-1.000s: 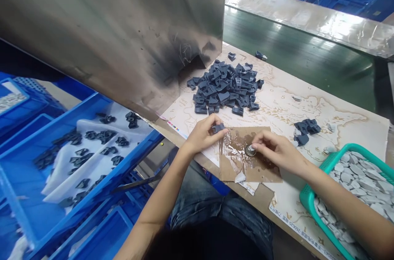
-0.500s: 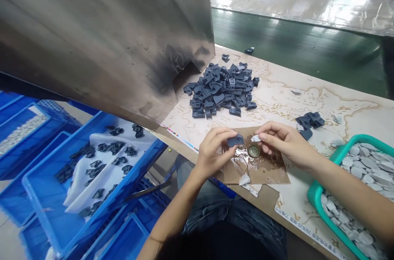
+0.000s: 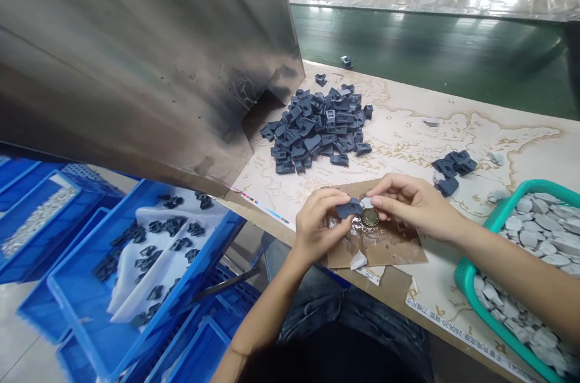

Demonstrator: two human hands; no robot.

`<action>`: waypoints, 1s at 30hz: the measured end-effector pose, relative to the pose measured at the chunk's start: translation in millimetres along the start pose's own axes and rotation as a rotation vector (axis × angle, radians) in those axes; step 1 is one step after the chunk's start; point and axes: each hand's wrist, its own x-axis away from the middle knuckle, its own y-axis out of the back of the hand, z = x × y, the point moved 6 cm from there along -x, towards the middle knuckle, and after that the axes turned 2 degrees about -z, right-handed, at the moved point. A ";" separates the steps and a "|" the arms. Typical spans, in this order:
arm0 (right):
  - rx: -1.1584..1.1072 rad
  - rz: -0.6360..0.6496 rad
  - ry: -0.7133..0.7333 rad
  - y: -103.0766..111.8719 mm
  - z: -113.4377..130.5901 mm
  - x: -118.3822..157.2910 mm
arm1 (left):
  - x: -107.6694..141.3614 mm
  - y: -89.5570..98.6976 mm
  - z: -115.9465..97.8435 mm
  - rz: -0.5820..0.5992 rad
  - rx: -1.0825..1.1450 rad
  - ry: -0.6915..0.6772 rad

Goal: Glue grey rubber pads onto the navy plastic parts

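Between thumb and fingers, my left hand (image 3: 319, 220) holds a dark grey plastic part (image 3: 348, 208) above a brown cardboard sheet. My right hand (image 3: 408, 205) pinches a small whitish piece (image 3: 366, 203) close to that part's right end; whether the two touch is hard to tell. Just below the pieces, a round dark cap (image 3: 370, 217) lies on the wet, glossy cardboard (image 3: 408, 255). A white scrap (image 3: 358, 260) rests near the cardboard's front edge.
A heap of dark grey parts (image 3: 317, 129) lies behind my hands, with a smaller group (image 3: 454, 164) to the right. A green basket (image 3: 469, 277) holds whitish pieces. A large metal panel (image 3: 149, 57) rises at left, above blue crates (image 3: 77, 322). Behind runs a green belt (image 3: 421, 51).
My right hand has moved left with the whitish piece, closing the gap to the dark part in my left hand. The camera view has shifted slightly.
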 end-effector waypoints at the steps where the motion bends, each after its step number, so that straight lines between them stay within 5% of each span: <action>1: 0.010 0.000 0.011 0.0 0.1 0.1 | 0.1 0.0 0.0 -0.001 0.000 -0.001; 19: 0.475 0.032 0.510 -11.2 19.3 12.5 | 3.2 5.6 -6.9 -0.036 0.017 -0.174; 26: 0.507 0.060 0.401 -12.6 17.5 10.6 | 4.1 -2.1 -8.5 0.002 0.010 -0.165; 30: 0.675 0.013 0.279 15.9 26.1 5.5 | -7.1 10.7 10.2 0.035 -0.176 -0.192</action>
